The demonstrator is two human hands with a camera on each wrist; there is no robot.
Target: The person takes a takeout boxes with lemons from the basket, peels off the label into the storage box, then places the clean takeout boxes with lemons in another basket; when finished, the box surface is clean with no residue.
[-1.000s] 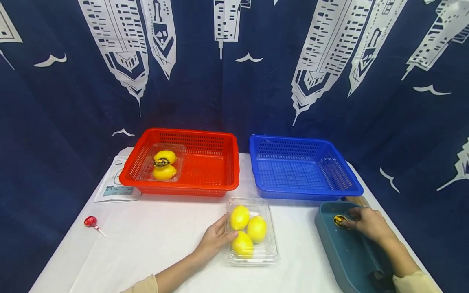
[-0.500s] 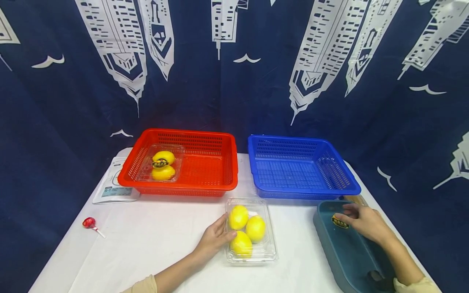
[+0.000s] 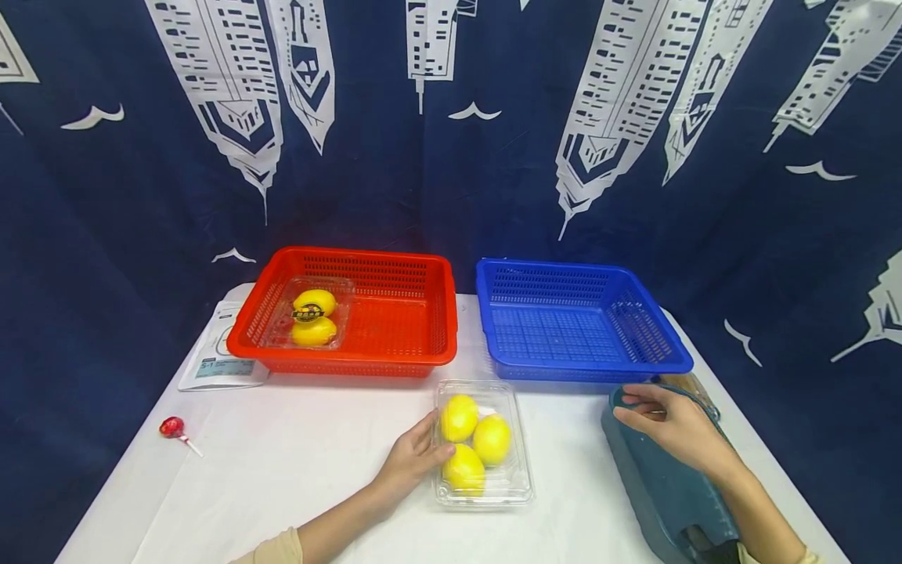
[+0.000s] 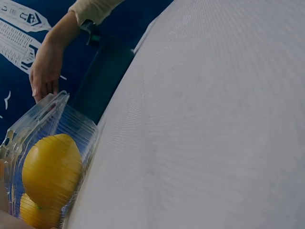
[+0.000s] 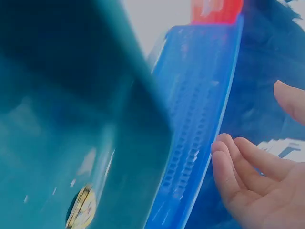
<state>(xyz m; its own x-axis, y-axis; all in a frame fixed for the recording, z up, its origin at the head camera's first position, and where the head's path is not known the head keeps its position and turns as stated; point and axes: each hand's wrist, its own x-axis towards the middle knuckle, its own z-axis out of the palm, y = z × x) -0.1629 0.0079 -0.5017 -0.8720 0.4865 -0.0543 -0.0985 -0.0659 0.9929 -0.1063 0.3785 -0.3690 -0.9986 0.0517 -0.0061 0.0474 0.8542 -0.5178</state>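
My left hand holds the left side of a clear plastic clamshell box standing on the white table, its thumb over the lid edge. Inside sit three lemons; two show in the left wrist view, the nearer lemon large. My right hand hovers over the far end of a teal tray, fingers loosely bent. Nothing shows between its fingers in the right wrist view. There, a round black and yellow sticker lies in the tray; the head view hides it.
A red basket at the back left holds another clear box with two lemons and a label. Beside it stands a blue basket. A lollipop and a printed packet lie on the left.
My right hand has risen and moved left from the sticker to above the tray's far end. The tray appears tilted differently. My left hand keeps its grip on the box.
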